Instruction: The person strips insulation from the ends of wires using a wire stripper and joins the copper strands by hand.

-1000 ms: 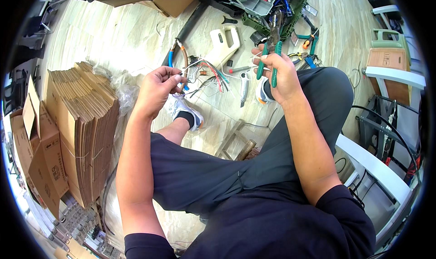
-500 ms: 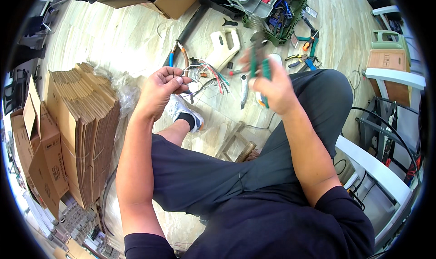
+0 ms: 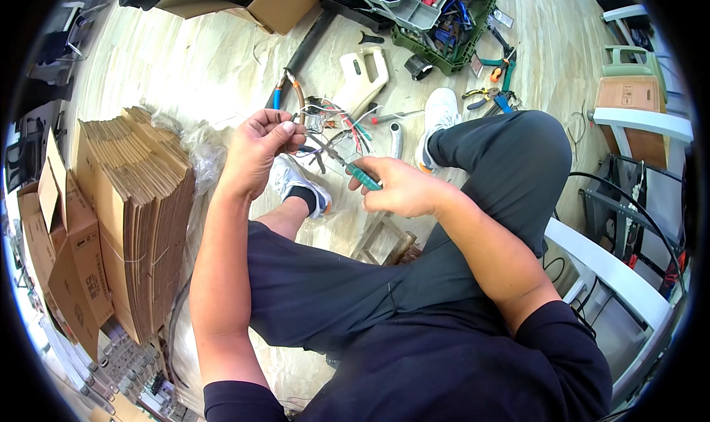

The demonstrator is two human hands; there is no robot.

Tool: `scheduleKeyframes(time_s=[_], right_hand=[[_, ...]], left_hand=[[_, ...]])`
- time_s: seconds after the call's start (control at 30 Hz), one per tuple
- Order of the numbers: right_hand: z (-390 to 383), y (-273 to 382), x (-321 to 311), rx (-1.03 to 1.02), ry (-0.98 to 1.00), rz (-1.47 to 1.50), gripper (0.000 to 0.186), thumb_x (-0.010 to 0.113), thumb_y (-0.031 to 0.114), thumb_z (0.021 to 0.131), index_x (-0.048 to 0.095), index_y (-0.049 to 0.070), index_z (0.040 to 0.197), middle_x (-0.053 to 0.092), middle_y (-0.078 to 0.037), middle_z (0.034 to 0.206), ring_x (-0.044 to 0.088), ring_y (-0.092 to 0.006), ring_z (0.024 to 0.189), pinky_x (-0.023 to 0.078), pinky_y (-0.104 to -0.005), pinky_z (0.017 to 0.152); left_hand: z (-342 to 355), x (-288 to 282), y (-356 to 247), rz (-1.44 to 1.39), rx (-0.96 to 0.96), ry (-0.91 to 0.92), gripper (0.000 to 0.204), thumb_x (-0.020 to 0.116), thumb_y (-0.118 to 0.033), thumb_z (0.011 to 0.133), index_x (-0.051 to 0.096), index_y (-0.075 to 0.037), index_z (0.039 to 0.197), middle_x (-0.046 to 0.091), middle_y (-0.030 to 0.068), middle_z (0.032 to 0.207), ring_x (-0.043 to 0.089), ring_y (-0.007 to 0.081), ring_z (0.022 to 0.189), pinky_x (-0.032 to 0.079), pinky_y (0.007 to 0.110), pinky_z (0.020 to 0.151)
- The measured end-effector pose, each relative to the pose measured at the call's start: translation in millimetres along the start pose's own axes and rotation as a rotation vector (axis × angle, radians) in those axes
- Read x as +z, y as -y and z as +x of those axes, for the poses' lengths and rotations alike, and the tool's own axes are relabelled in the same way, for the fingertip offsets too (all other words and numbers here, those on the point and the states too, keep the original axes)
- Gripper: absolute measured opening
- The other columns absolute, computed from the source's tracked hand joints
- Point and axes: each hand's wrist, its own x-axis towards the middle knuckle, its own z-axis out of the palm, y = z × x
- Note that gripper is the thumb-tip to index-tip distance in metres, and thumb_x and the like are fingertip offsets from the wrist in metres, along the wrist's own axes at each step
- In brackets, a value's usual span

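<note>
The thumb and fingers of the left hand (image 3: 260, 147), left of centre in the frame, are pinched together on a thin dark wire (image 3: 294, 117). The right hand (image 3: 403, 185), at centre, is wrapped around green-handled metal pliers (image 3: 362, 176), whose grey head points up and left, near the pinched wire; whether it touches any strand cannot be told. Just right of the left fingers, a loose tangle of thin white, red, green and black wires (image 3: 353, 126) spreads over the pale floor (image 3: 200, 59). Above it, a thick black cable (image 3: 307, 51) shows blue and brown cores (image 3: 297, 89) protruding, so that part appears opened up already. The tangle looks unfinished: ends splay apart, and no completed joint can be made out. Farther out are a cream plastic tool body (image 3: 362, 78) and, at the upper right of centre, an open green toolbox (image 3: 421, 47).
</note>
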Motion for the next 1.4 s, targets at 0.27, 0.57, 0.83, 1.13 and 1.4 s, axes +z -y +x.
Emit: scheduleKeyframes(time_s=[0.27, 0.57, 0.83, 1.13, 1.4], right_hand=[[4, -9, 4, -0.005, -0.074, -0.022, 0.053, 0.060, 0.016, 0.070, 0.054, -0.005, 0.117, 0.059, -0.008, 0.090, 0.055, -0.0136, 0.081, 0.046, -0.0275, 0.075], [8, -7, 4, -0.002, -0.116, -0.033, 0.052, 0.061, 0.019, 0.070, 0.055, -0.006, 0.114, 0.062, -0.012, 0.094, 0.058, -0.0183, 0.086, 0.046, -0.0302, 0.078], [15, -10, 4, 0.000, -0.100, -0.020, 0.054, 0.062, 0.018, 0.070, 0.054, -0.006, 0.118, 0.061, -0.012, 0.101, 0.058, -0.0184, 0.090, 0.046, -0.0301, 0.081], [17, -15, 4, -0.023, -0.054, 0.072, 0.060, 0.063, 0.017, 0.071, 0.050, -0.005, 0.125, 0.059, -0.011, 0.112, 0.057, -0.0186, 0.097, 0.046, -0.0317, 0.086], [16, -11, 4, -0.021, -0.033, 0.113, 0.059, 0.063, 0.018, 0.071, 0.051, -0.005, 0.124, 0.059, -0.010, 0.112, 0.056, -0.0181, 0.097, 0.046, -0.0320, 0.088]], left_hand=[[-1, 3, 0, 0.018, -0.015, -0.042, 0.021, 0.066, -0.010, 0.089, 0.056, 0.002, 0.103, 0.064, 0.0081, 0.088, 0.064, 0.0160, 0.080, 0.052, 0.029, 0.074], [-3, 10, 1, 0.101, -0.058, 0.031, 0.023, 0.067, -0.013, 0.089, 0.057, 0.003, 0.102, 0.065, 0.0088, 0.090, 0.064, 0.0153, 0.081, 0.052, 0.029, 0.076], [-5, 18, 4, 0.127, -0.058, 0.088, 0.024, 0.069, -0.014, 0.087, 0.059, 0.003, 0.100, 0.066, 0.0077, 0.086, 0.063, 0.0133, 0.079, 0.050, 0.027, 0.077], [-8, 25, -1, 0.121, -0.070, 0.100, 0.021, 0.069, -0.014, 0.087, 0.060, 0.002, 0.098, 0.065, 0.0063, 0.086, 0.062, 0.0124, 0.078, 0.048, 0.027, 0.077], [-8, 24, -1, 0.121, -0.067, 0.101, 0.020, 0.069, -0.013, 0.087, 0.060, 0.002, 0.096, 0.065, 0.0062, 0.083, 0.061, 0.0122, 0.077, 0.047, 0.027, 0.077]])
